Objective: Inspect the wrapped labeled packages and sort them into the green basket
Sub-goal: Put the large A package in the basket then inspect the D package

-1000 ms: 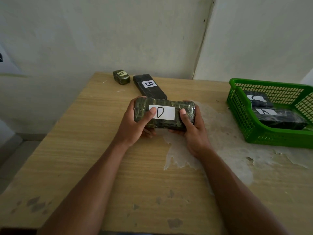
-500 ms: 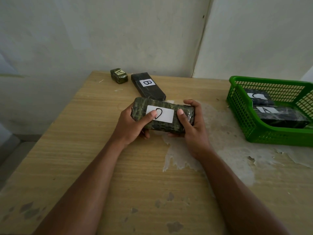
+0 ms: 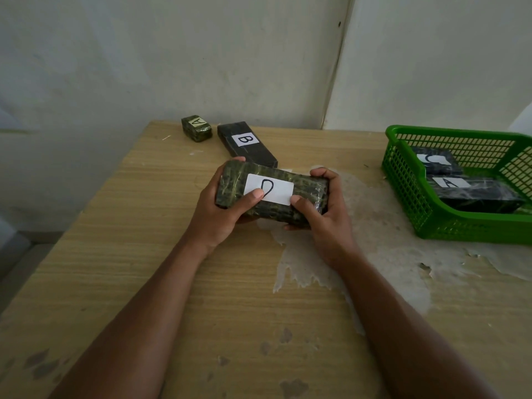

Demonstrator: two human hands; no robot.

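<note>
Green-and-black patterned wrap under clear film covers the D-labelled package [image 3: 272, 192], which both hands hold up just above the surface [image 3: 144, 254], label face turned toward the camera. The left hand [image 3: 221, 210] cups the left end, its thumb lying over the label's left edge; the right hand [image 3: 326, 214] clasps the right end, thumb pressed at the label's lower right corner and fingers curled round the far side. Both are closed firmly on the package, not spread. Gripping by the ends keeps the white label [image 3: 269, 188] mostly open to view, which suits the inspection step. Its long axis runs left to right between the hands, dipping slightly toward the right hand.

Beyond the hands lie the black B-labelled package [image 3: 247, 146], its far end angled away to the left, and the small A-labelled package [image 3: 196, 128] just left of it, apart from it. Well to the right of the right hand sits the green basket [image 3: 403, 180], already holding two dark wrapped packages, the nearer one marked A [image 3: 472, 192]. By my judgement the D package goes there next, with two left to sort.
</note>
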